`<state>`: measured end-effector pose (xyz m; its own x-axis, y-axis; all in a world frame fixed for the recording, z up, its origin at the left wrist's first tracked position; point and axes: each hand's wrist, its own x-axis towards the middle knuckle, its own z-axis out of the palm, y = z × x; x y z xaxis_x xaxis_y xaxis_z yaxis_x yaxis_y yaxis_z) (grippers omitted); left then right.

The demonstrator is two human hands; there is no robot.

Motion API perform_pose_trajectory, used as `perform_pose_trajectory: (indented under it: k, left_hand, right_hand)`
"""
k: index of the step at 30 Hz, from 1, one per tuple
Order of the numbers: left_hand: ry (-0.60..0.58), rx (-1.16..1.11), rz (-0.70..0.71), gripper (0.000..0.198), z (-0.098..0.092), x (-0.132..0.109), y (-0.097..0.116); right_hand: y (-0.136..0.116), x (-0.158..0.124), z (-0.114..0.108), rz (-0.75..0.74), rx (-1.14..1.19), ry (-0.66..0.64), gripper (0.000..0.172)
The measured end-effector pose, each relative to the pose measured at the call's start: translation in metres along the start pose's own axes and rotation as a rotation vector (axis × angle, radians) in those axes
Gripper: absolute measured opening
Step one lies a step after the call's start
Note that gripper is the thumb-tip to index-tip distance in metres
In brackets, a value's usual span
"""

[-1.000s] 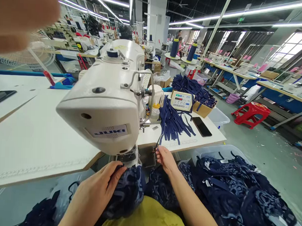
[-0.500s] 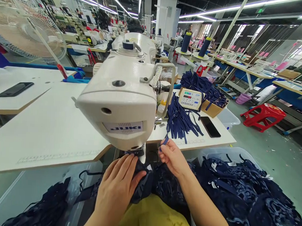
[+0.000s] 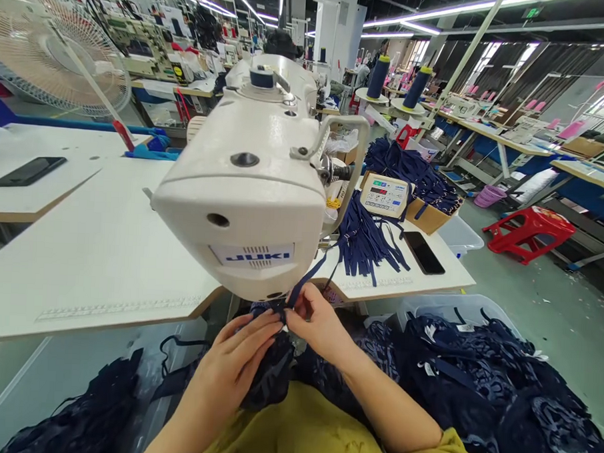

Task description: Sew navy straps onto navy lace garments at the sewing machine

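A white sewing machine (image 3: 243,204) stands in front of me, its needle area hidden behind the head. Below it, my left hand (image 3: 246,347) presses with fingers together on a dark navy lace garment (image 3: 270,379). My right hand (image 3: 315,320) meets it there, thumb and fingers pinching a navy strap (image 3: 307,275). That strap runs up toward the bundle of navy straps (image 3: 364,242) on the table at the right. The strap's lower end lies at the garment by my left fingertips.
A control panel (image 3: 384,194) and a black phone (image 3: 423,252) are on the right of the table (image 3: 131,246). A box of straps (image 3: 430,219) stands behind. Plastic bins of navy garments (image 3: 490,388) flank me. A red stool (image 3: 529,233) stands on the floor.
My right hand has moved left and down with the strap, to beside my left hand at the garment. My left hand has shifted slightly left and down. The view has tilted slightly.
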<state>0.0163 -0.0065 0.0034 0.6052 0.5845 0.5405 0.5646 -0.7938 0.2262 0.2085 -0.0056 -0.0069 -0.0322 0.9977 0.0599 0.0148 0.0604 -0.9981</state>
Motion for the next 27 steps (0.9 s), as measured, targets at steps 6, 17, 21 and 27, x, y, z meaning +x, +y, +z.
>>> perform_pose_trajectory:
  k: [6,17,21,27]
  left_hand:
    - [-0.063,0.037,0.057,0.033,-0.005,0.005,0.0]
    - [0.004,-0.057,-0.017,0.023,-0.004,-0.001,-0.012]
    - [-0.03,-0.05,0.01,0.026,-0.005,-0.001,-0.013]
    - [-0.055,-0.037,0.085,0.035,-0.003,0.0,-0.014]
  right_hand:
    - [0.005,0.008,0.0,0.123,0.319,-0.014,0.024]
    - [0.011,0.009,0.006,0.048,0.181,0.048,0.017]
    - [0.01,0.008,0.007,0.046,0.162,0.053,0.016]
    - [0.011,0.008,0.007,0.033,0.139,0.073,0.016]
